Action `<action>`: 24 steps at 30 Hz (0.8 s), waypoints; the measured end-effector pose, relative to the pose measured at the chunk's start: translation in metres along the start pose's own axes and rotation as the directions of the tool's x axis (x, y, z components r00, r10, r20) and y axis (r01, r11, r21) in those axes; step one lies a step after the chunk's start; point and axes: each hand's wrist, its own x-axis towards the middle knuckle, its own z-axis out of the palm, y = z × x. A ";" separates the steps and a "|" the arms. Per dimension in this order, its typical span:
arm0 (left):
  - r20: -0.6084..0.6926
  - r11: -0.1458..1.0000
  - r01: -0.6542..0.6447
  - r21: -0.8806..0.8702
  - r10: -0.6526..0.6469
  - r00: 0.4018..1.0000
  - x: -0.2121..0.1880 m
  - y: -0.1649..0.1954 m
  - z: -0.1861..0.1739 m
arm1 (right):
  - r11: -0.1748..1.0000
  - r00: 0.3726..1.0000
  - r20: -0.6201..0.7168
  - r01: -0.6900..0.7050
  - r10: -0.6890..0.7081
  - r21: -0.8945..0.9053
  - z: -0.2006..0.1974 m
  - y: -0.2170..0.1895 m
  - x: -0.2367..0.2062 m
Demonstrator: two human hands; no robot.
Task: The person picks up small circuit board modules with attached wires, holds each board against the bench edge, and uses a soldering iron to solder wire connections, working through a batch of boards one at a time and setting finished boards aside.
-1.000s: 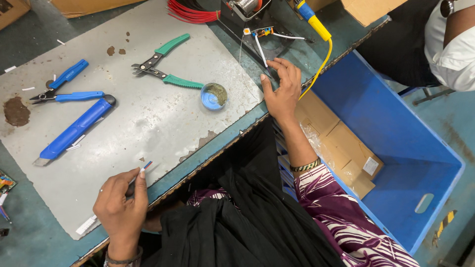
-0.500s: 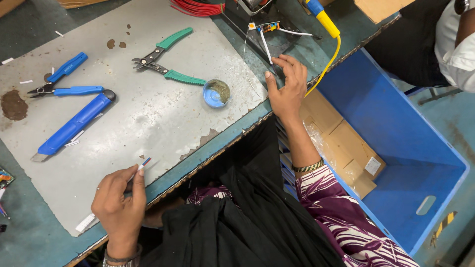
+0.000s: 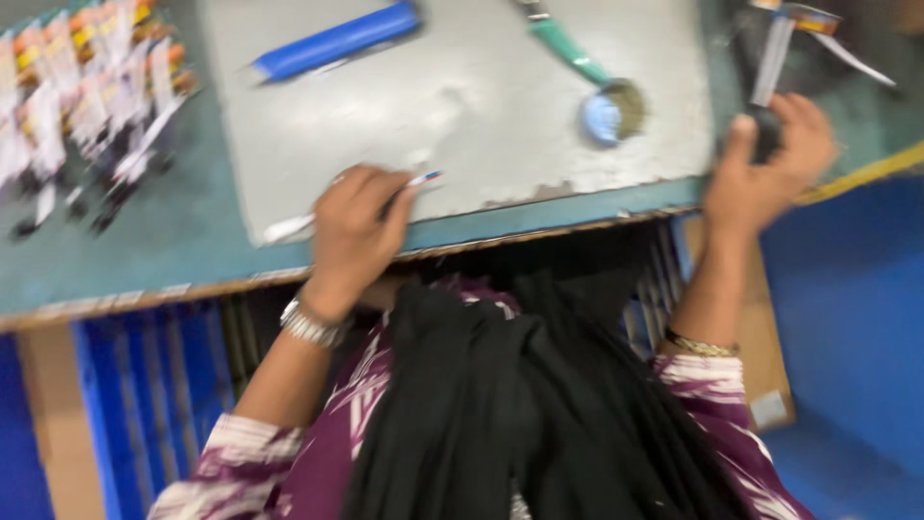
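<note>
Left hand (image 3: 356, 226) pinches a thin wire (image 3: 423, 179) on the desk (image 3: 144, 250); right hand (image 3: 770, 159), at 2 o'clock, grips a dark tool handle (image 3: 765, 130). Looks mid-job, nothing joined yet.

We have a single view, from a camera worn on the head, looking steeply down over our own lap at the near edge of the grey metal sheet (image 3: 481, 125) on the teal table (image 3: 144, 260). It sits close: both forearms fill the frame, the left hand (image 3: 351, 231) at the centre, the right hand (image 3: 770, 164) at upper right. Motion blur softens everything. No second view overlaps it.
</note>
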 end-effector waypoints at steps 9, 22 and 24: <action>-0.023 1.000 -0.016 0.003 0.016 1.000 0.000 0.000 0.000 | 1.000 1.000 0.015 0.022 -0.022 -0.004 0.000 -0.008 0.000; 0.019 0.949 -0.296 0.110 0.296 0.955 0.056 0.040 0.018 | 0.988 0.990 -0.134 -0.013 0.034 0.151 -0.017 -0.038 -0.005; 0.014 0.905 -0.412 0.100 0.413 0.911 0.089 0.056 0.025 | 0.989 0.974 -0.172 0.142 -0.146 -0.031 -0.027 -0.048 -0.022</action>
